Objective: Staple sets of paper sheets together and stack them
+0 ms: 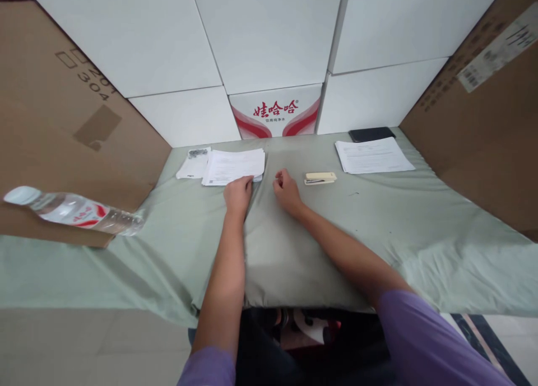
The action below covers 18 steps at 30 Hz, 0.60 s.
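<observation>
- Head view, looking down at my own two bare arms stretched forward over a surface (294, 251) draped in pale green cloth; purple sleeves show at the bottom edge.
- My left hand (237, 194) lies palm down, its fingers (246, 180) nearly flat and touching the near edge of a stack of printed papers (233, 166); nothing is pinched or lifted; the stack sits left of centre, near the back of the surface.
- My right hand (286, 189) rests on the cloth just right of the stack, apart from it; its fingers are curled loosely inward and I cannot tell whether they hold anything small.
- To take a sheet cleanly, I judge the left fingers should press the stack down so it stays put, while the right slides in at the corner and peels only the top sheet.
- A cream stapler (320, 177) lies near my right hand, closed, not touched.
- Further right lies a second set of papers (373, 155), with a dark phone (371, 134) just behind it.
- A smaller slip of paper (193, 164) lies just left of the stack.
- A water bottle (71, 211) lies on its side at far left; white boxes (269, 33) and brown cardboard (63, 122) wall the surface in.
</observation>
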Available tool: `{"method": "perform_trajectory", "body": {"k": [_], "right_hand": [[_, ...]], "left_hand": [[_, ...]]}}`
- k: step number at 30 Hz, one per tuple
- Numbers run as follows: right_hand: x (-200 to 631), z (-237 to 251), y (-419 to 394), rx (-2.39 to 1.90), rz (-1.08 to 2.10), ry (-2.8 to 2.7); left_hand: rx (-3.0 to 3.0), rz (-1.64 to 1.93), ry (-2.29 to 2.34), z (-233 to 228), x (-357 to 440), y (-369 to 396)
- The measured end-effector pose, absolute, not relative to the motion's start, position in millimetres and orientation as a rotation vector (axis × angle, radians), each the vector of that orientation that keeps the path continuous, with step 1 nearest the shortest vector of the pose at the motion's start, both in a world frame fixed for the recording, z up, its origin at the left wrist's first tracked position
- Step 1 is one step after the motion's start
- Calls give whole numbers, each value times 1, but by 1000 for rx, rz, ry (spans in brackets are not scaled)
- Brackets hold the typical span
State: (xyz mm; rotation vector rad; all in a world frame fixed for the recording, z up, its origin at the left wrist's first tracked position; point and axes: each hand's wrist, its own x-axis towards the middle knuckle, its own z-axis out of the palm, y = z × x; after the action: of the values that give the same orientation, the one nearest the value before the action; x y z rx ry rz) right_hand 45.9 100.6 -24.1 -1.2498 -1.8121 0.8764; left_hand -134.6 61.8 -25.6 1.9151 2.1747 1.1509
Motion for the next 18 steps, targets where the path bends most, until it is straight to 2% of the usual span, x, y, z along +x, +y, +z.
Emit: {"method": "perform_trajectory", "body": {"k": [5, 9, 11, 15, 18], "right_hand": [[49, -15, 106, -1187, 1063, -1725], [52, -2, 117, -1145, 1679, -1460], [54, 0, 122, -1138, 1848, -1331], [57, -1, 127, -1211, 1730, -1314], [60, 2, 127, -1190, 1481, -1334]], "left_hand": [[1954, 1300, 2178, -20, -133, 59], [2261, 1263, 1904, -11, -120, 55], [2347, 1197, 1757, -9, -109, 52], [2346, 1186, 1641, -9, -98, 52], [2181, 1390, 1808, -11, -107, 54]]}}
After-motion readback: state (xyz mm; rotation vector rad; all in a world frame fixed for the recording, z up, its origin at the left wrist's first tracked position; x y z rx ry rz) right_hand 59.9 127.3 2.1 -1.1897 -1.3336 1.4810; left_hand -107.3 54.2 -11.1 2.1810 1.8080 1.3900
